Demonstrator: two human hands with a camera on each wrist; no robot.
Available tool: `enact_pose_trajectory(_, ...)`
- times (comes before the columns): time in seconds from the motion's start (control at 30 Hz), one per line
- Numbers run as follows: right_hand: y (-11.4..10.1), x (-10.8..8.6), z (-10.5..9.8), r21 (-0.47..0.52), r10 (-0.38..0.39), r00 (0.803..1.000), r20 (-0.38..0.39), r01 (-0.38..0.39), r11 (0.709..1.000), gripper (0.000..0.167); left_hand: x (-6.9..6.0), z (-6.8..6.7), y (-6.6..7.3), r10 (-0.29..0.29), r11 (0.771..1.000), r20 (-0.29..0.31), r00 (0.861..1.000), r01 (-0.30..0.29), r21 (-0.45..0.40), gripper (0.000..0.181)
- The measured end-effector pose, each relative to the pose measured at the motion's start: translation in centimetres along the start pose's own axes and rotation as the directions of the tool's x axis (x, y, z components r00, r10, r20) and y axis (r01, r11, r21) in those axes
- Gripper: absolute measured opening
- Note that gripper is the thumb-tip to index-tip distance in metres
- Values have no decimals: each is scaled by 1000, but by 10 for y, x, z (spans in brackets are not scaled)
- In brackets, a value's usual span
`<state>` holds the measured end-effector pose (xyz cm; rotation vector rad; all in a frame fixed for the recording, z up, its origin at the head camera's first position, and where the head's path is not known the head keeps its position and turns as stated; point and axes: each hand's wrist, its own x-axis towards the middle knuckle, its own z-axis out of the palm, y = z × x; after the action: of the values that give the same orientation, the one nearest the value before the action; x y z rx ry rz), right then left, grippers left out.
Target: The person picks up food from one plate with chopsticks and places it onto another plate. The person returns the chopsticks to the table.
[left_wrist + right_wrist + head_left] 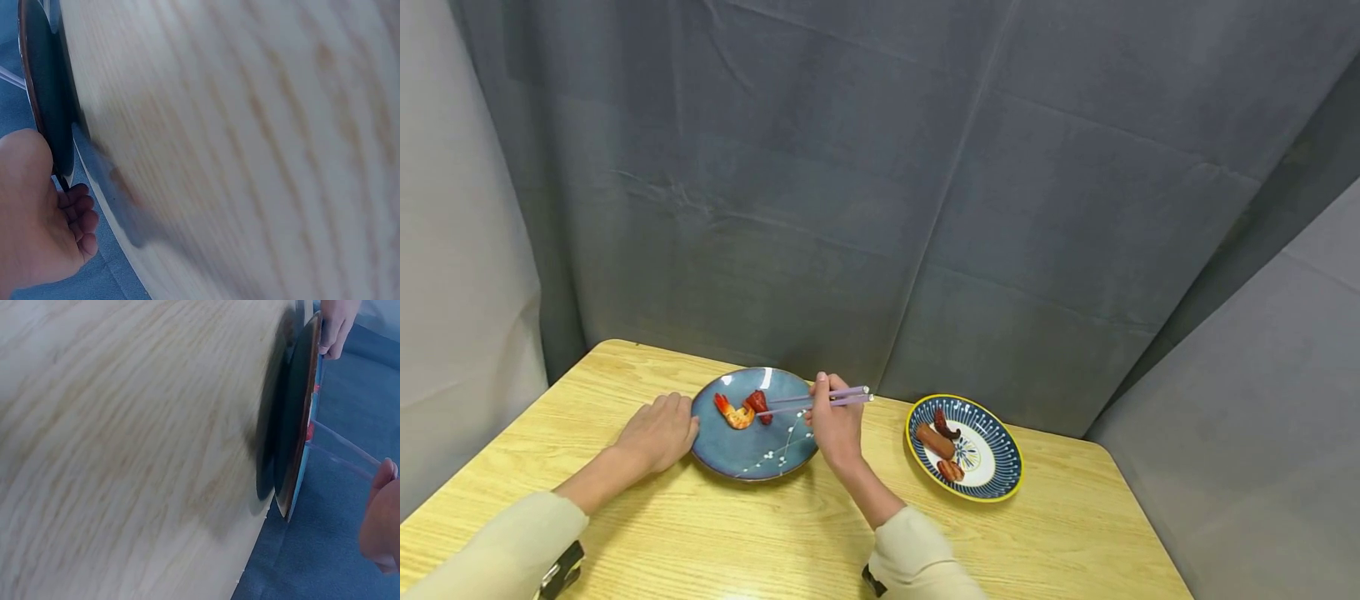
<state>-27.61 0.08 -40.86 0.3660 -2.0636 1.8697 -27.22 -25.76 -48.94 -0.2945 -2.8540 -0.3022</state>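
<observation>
Head view shows the right hand (837, 423) holding a pair of lilac chopsticks (848, 397) over a blue plate (722, 450), fingers bent round the shafts and the pale butt ends sticking out beyond them. The thin tips reach a glossy red piece of meat (758, 403) on the plate; whether they pinch it or merely touch it I cannot tell. An orange prawn (734, 414) with a red tail lies against its left side. The left hand (658, 435) grips the near-left edge of the plate, and the left wrist view has its thumb and curled fingers closing on the rim.

The chopsticks look light, stiff and smooth, best held well back from the tips, as here. The red meat seems small and light, perhaps slick on its glossy face, so a level squeeze across its thick middle should serve better than a corner. The prawn, probably springy or rubbery, would be safest taken across the body rather than at the tail. The plate appears to be glazed ceramic, rigid, fairly heavy and breakable; its raised rim is the natural grip.

Well to the right on the wood-grain counter (737, 546) sits a yellow-rimmed patterned plate (1004, 477) bearing a brown sausage (936, 442) and two smaller pieces.
</observation>
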Motion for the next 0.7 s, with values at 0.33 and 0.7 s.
enact_pose_trajectory(0.33,46,8,7,-33,-11,999,43,12,999,33,-2,1,-1,3,1000,-11,1000,-3,-1,23)
enact_pose_trajectory(0.7,49,10,6,-86,-37,999,-9,36,996,37,1,2,-2,3,1000,-4,1000,-3,0,23)
